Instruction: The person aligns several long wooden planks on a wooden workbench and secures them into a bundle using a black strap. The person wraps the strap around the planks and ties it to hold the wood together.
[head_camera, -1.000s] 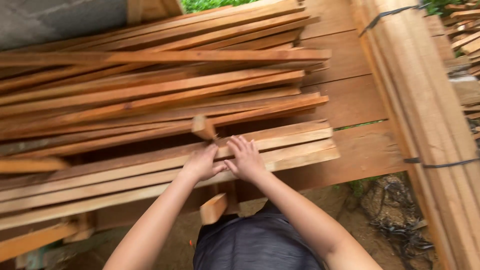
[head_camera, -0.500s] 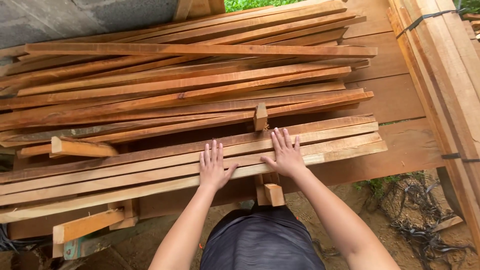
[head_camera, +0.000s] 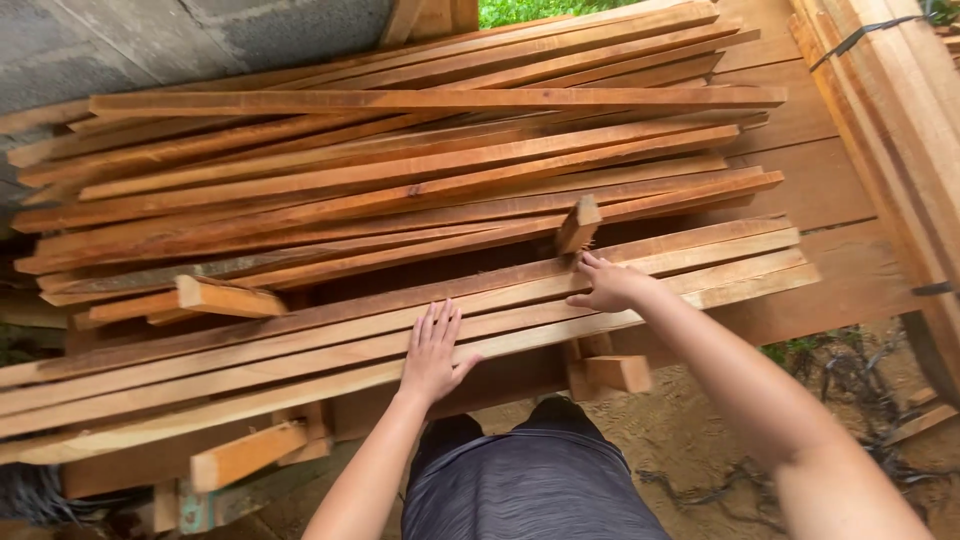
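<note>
My left hand (head_camera: 432, 352) lies flat, fingers together, on the near light-coloured wooden slats (head_camera: 300, 345) of a long stack. My right hand (head_camera: 606, 285) rests further right on the same slats, fingers spread, its fingertips just below a short upright wooden block (head_camera: 578, 224) that sticks up between the boards. Neither hand grips anything. Behind the slats lies a loose heap of reddish-brown planks (head_camera: 400, 170) pointing left to right.
A strapped bundle of thick boards (head_camera: 900, 110) runs along the right. A grey wall (head_camera: 180, 40) stands behind the pile at the left. Short wooden offcuts (head_camera: 245, 455) jut out under the stack near my legs. Sandy ground with roots lies at the lower right.
My hands have moved apart: the left slid down and left on the slats, the right shifted right toward the upright block. The view has swung leftward.
</note>
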